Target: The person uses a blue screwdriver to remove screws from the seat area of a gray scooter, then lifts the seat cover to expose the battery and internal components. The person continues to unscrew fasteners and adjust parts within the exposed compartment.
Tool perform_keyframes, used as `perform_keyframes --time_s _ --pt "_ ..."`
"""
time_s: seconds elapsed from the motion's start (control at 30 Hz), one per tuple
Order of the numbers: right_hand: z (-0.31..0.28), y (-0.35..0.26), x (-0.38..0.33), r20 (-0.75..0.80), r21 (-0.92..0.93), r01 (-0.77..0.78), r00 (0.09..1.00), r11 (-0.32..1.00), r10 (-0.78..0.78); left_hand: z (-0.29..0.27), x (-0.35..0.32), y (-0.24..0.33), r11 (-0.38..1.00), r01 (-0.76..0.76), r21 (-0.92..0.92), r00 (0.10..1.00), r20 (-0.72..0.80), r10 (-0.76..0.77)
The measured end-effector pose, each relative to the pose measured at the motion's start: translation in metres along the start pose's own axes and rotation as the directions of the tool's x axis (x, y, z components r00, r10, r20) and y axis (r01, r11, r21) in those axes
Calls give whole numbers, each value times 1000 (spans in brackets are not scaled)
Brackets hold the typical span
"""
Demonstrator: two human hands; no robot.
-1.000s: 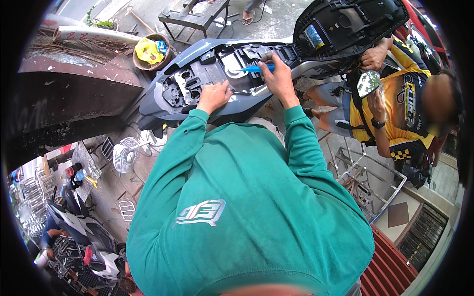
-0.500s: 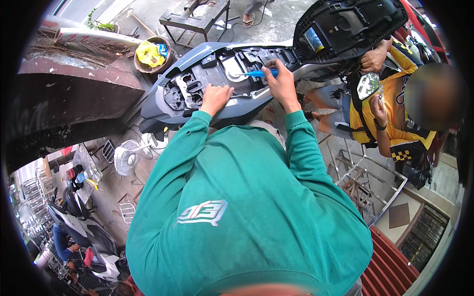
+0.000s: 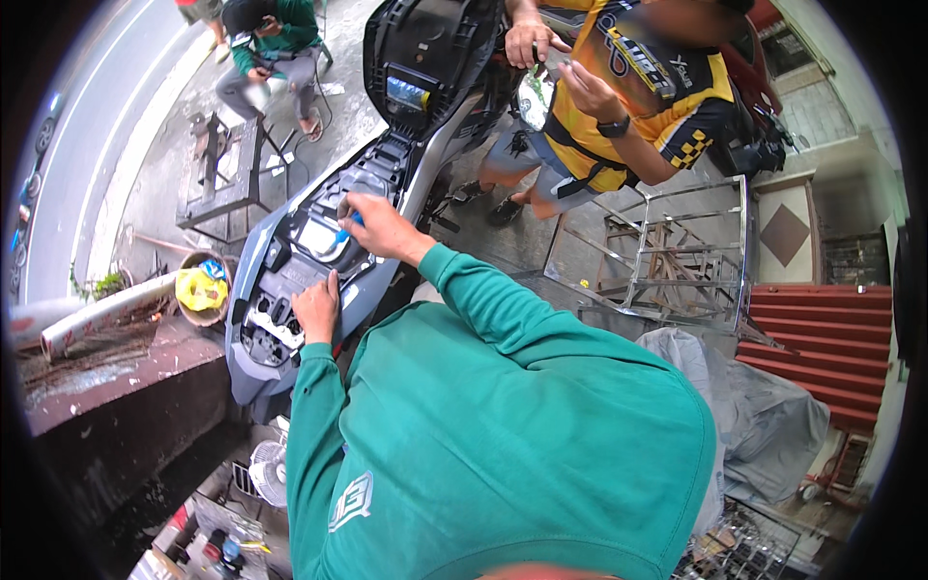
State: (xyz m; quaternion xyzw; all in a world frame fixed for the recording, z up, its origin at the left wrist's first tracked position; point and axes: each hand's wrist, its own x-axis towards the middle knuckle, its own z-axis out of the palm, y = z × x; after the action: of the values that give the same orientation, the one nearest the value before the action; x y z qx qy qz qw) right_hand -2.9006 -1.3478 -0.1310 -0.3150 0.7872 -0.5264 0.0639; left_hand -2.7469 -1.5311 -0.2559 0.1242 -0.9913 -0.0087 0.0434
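The grey scooter [image 3: 249, 266] stands to the left of my body, its black seat [image 3: 440, 43] tipped up and its inner compartment exposed. My right hand [image 3: 379, 228] is closed round a slim blue-handled tool [image 3: 344, 235] over a pale, rounded area in the compartment. The tool's tip is hard to make out and its exact kind is unclear. Nearer to me, my left hand [image 3: 316, 307] rests on the compartment's near edge, fingers apart and partly over the inside, holding nothing I can see.
Beside the seat stands a person in a yellow shirt [image 3: 619, 58], hands raised near a mirror [image 3: 534, 101]. Another person sits beyond a metal stand [image 3: 217, 208]. A bucket [image 3: 203, 314] with a yellow bag is at left, a metal frame [image 3: 667, 256] at right, a fan [image 3: 269, 474] below.
My view has swung round, so the scooter now lies more upright at the left. My right hand still holds the blue tool. The yellow-shirted person's hands have come close together.
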Motion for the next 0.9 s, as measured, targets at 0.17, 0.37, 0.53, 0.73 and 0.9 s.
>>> perform_keyframes --time_s 0.17,0.37,0.53,0.73,0.9 --pt "-5 3 -5 3 -19 -31 1000 999 31 -3 -6 1 986 -123 -114 988 -104 111" --pt "-7 5 -6 23 -2 -77 997 997 77 -4 4 -6 998 -54 -20 992 109 56" --pt "-7 7 -5 -6 13 -79 997 997 79 -6 -1 0 983 -130 -127 987 -108 117" --pt "-2 11 1 -32 -83 -49 998 995 46 -7 2 -5 984 -70 -161 997 -55 62" --pt "-1 3 6 -11 -124 -65 998 990 64 4 -3 1 961 -99 -259 984 -167 57"
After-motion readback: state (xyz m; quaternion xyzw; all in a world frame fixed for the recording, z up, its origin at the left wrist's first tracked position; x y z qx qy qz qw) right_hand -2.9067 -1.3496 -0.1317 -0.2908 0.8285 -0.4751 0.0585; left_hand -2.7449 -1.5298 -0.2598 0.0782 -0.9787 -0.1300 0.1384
